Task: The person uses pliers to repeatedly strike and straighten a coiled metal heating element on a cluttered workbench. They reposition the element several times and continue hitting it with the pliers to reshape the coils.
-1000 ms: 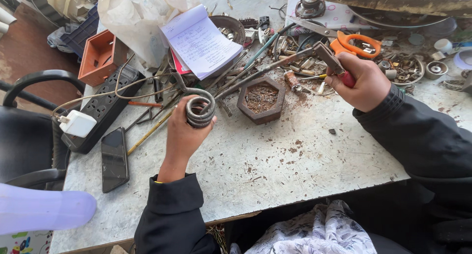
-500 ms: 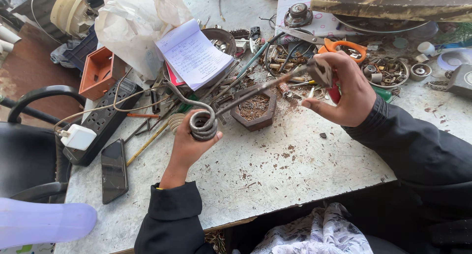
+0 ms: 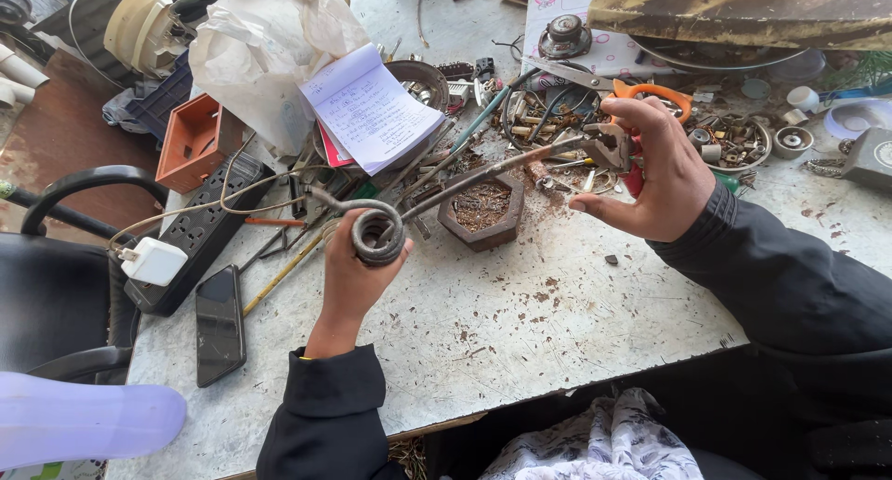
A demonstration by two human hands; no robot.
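Your right hand (image 3: 650, 169) is covering most of the pliers (image 3: 609, 150), hiding their grip on the rod's end. The frame's left edge is cutting off the black chair (image 3: 56, 285).

From my remote seat I see a worn, rust-flecked table (image 3: 520, 322). At its left edge a black power strip (image 3: 200, 234) carries a white charger (image 3: 153, 261), and a dark phone (image 3: 220, 324) lies flat just beside it. An orange plastic box (image 3: 192, 143) sits behind the strip, next to a crumpled white bag (image 3: 265, 48). An open notebook (image 3: 369, 108) leans over a small round bowl (image 3: 420, 78). A dark hexagonal dish (image 3: 481, 210) holds rusty crumbs. Orange-handled scissors (image 3: 641, 92) lie among loose metal parts. A black chair (image 3: 56, 285) stands to the left.
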